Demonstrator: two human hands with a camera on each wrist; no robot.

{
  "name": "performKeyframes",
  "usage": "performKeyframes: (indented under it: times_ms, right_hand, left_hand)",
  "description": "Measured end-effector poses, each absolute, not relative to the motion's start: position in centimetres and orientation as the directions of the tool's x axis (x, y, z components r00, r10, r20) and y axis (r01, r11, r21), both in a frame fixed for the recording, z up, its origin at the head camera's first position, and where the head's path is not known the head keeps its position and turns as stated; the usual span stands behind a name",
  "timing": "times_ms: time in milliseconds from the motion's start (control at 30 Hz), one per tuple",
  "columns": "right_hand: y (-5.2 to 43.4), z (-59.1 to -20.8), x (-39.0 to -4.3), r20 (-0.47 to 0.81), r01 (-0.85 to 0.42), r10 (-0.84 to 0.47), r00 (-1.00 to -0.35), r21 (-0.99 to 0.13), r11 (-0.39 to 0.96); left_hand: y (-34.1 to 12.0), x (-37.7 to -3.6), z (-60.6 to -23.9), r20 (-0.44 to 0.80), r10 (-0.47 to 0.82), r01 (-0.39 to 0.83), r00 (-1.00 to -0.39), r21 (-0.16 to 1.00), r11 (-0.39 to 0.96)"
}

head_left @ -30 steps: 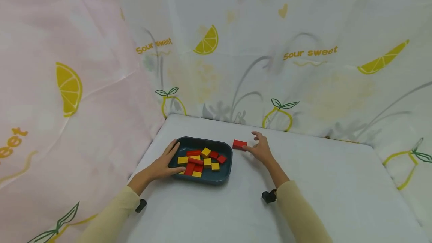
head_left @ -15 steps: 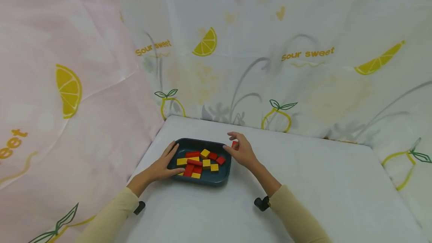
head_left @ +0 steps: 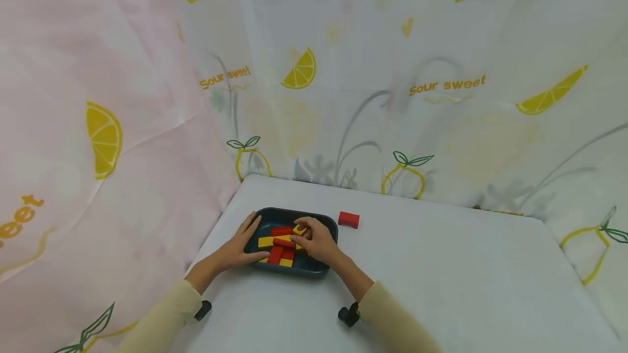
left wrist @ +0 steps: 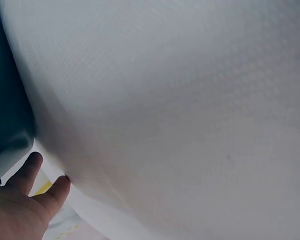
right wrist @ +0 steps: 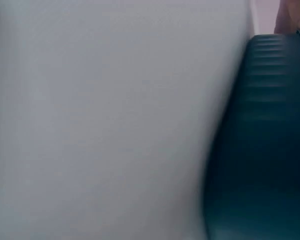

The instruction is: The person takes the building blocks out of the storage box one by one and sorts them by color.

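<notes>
A dark teal tray (head_left: pixel 314 273) holds several red and yellow blocks. My left hand (head_left: pixel 236 251) lies along its left end, fingers spread and fairly straight, thumb over the front rim. The left wrist view catches two fingers (left wrist: pixel 52 195) beside the tray's corner. My right hand (head_left: pixel 318 241) is inside the tray, thumb and forefinger bent around a yellow block (head_left: pixel 299 230); I cannot tell whether they pinch it. The thumb tip comes near the end of a red block (head_left: pixel 283 243) lying across others. Blocks on the tray's right side are hidden by this hand.
One red block (head_left: pixel 349 219) lies on the white table (head_left: pixel 466 277), just right of the tray's back corner. Cloth printed with lemons (head_left: pixel 299 70) stands behind the table and along its left side. In the right wrist view, the tray's outer wall (right wrist: pixel 260 150) fills the right side.
My right hand has left the red block outside the tray and moved left over the rim, down among the blocks. The left hand keeps its place on the tray.
</notes>
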State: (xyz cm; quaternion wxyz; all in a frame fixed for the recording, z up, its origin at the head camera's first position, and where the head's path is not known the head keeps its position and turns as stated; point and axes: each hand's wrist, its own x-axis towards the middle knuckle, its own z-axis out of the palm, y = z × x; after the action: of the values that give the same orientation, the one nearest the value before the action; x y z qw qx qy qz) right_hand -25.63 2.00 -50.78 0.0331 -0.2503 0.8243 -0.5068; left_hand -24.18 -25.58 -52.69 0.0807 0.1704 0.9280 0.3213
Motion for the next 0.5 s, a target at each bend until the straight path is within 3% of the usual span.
performKeyframes:
  times_ms: [500]
  right_hand:
    - [-0.4, -52.2, -26.0, 0.077, -0.342, -0.461, -0.884, -0.779, 0.525]
  left_hand:
    - [-25.5, -24.1, -52.7, -0.050, 0.367, 0.260, -0.929, 0.616, 0.743]
